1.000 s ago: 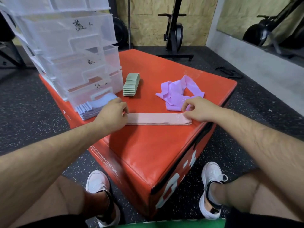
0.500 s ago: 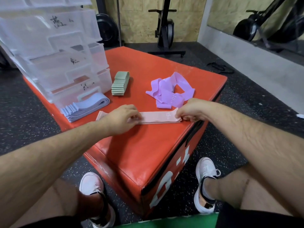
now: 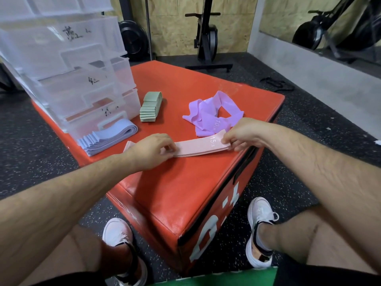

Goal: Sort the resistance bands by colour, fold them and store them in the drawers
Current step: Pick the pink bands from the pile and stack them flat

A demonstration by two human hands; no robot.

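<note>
One pink band (image 3: pixel 198 148) between left hand (image 3: pixel 151 151) and right hand (image 3: pixel 244 134).

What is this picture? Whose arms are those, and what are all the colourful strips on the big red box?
No machine here. A person wears a camera on the head, so you look down at their own arms. The left hand and the right hand each pinch a pink band marked 15 LB, stretched flat on the red box. Also on the box are a loose purple band, a folded green stack, a folded blue stack and clear drawers for storing them.
</note>
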